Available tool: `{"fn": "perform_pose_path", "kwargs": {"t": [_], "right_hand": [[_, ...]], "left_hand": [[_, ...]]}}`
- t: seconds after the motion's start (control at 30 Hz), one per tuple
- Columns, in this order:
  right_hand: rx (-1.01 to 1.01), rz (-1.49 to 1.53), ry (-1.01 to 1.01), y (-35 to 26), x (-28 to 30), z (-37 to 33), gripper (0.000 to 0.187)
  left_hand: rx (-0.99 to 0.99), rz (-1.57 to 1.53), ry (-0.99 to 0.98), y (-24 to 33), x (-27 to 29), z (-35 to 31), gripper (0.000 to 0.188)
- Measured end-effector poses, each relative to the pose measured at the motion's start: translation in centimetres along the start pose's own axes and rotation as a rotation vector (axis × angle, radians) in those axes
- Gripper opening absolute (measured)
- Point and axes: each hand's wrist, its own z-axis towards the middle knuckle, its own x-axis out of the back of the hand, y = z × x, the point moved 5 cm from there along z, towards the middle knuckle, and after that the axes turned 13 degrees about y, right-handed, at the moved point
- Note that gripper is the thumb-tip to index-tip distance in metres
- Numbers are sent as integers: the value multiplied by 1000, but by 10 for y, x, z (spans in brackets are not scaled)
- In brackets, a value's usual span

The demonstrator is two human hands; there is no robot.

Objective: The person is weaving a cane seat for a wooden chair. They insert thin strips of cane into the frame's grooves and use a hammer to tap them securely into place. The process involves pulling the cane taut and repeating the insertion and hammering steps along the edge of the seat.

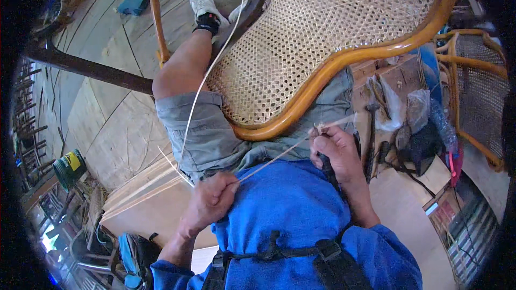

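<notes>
A woven cane chair panel [301, 37] with a bent orange-brown rattan frame [322, 75] leans over my lap. A long pale cane strand [200, 86] comes down from the dark frame at the top to my left hand [214, 200], which is closed in a fist around it. From there the strand stretches, taut and slanting upward, to my right hand [339, 153]. The right fingers pinch its far end. The same hand also grips a tool with a black handle [326, 167]; its working end is mostly hidden by the fingers.
On the right, a wooden board holds a hammer [371, 110], clear plastic bags [392, 107] and several dark tools. Another cane chair [481, 86] stands beyond. Wooden boards [145, 193] lie at left, near a green tin [70, 169]. Dark rattan framing [91, 70] crosses the upper left.
</notes>
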Motion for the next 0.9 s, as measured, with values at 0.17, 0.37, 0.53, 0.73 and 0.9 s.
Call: {"fn": "perform_pose_path", "kwargs": {"t": [0.17, 0.37, 0.53, 0.73, 0.9], "right_hand": [[-34, 27, 0, 1, 13, 5, 28], [129, -206, 140, -24, 47, 9, 11], [377, -110, 594, -84, 139, 7, 23], [268, 5, -2, -53, -30, 25, 27], [3, -390, -735, -23, -164, -11, 43]], "left_hand": [[142, -115, 3, -18, 13, -16, 8], [141, 158, -10, -26, 34, -31, 7], [404, -8, 422, -69, 104, -55, 8], [-35, -544, 1082, 2, 129, 14, 16], [-515, -1212, 986, 76, 140, 24, 34]]}}
